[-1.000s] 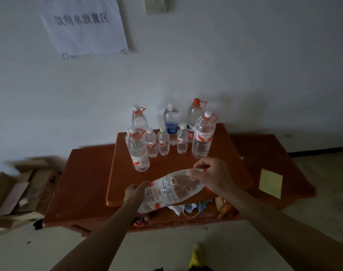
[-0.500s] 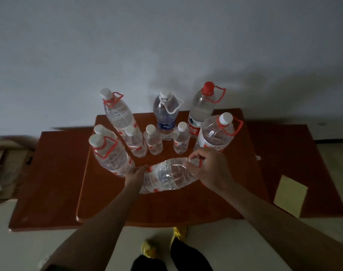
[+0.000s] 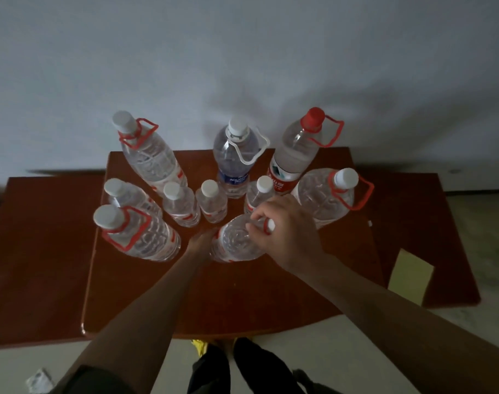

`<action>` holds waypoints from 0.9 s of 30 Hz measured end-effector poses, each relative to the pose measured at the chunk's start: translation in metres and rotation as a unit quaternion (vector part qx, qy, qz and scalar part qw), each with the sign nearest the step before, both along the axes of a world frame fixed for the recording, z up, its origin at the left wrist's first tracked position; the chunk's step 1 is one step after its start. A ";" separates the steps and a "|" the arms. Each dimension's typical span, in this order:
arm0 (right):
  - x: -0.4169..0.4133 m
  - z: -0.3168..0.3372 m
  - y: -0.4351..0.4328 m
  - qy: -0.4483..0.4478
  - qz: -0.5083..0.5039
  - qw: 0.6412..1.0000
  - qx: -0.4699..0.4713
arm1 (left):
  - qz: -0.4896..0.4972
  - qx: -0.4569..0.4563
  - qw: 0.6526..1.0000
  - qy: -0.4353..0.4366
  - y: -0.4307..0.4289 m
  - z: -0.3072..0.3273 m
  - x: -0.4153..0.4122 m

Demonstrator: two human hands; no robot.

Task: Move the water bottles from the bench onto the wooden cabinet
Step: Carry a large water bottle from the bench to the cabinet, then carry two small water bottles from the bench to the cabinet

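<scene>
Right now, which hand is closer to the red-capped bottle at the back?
Right. The right hand grips the neck of the clear bottle, just in front of the red-capped bottle. The left hand touches that bottle's left side, farther away.

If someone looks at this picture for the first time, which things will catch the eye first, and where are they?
The eye goes first to the clear bottle at the front of the group: the right hand grips its neck and the left hand touches its side. Behind it, other bottles crowd the wooden cabinet, the red-capped bottle at the back right. A yellow paper lies lower, at the right.
</scene>
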State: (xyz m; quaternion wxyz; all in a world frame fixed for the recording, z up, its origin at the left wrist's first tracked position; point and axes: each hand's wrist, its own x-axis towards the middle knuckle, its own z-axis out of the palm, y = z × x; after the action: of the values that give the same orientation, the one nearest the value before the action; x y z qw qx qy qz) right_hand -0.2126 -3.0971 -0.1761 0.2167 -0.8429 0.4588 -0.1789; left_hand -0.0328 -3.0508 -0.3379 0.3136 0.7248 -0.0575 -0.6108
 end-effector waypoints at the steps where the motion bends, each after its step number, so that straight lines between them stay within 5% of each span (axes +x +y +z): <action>1: 0.008 0.000 0.000 0.004 0.003 1.000 -0.002 | -0.013 0.004 1.000 -0.002 0.006 0.002 0.003; 9: 0.082 0.011 0.014 0.083 0.060 0.994 -0.022 | -0.205 0.026 0.973 -0.099 0.089 0.040 0.049; 18: 0.104 0.042 0.029 0.232 0.073 0.968 -0.058 | -0.218 -0.005 0.954 -0.206 0.146 0.104 0.120; 27: 0.186 0.108 0.118 0.023 0.267 0.952 -0.148 | -0.092 -0.004 0.942 -0.322 0.252 0.183 0.140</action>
State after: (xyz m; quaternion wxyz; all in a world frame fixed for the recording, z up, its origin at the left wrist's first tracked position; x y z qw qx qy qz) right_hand -0.0264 -2.9792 -0.0679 0.1184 -0.9611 0.1905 -0.1614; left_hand 0.1069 -2.7991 -0.1551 0.2241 0.8728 -0.2244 -0.3711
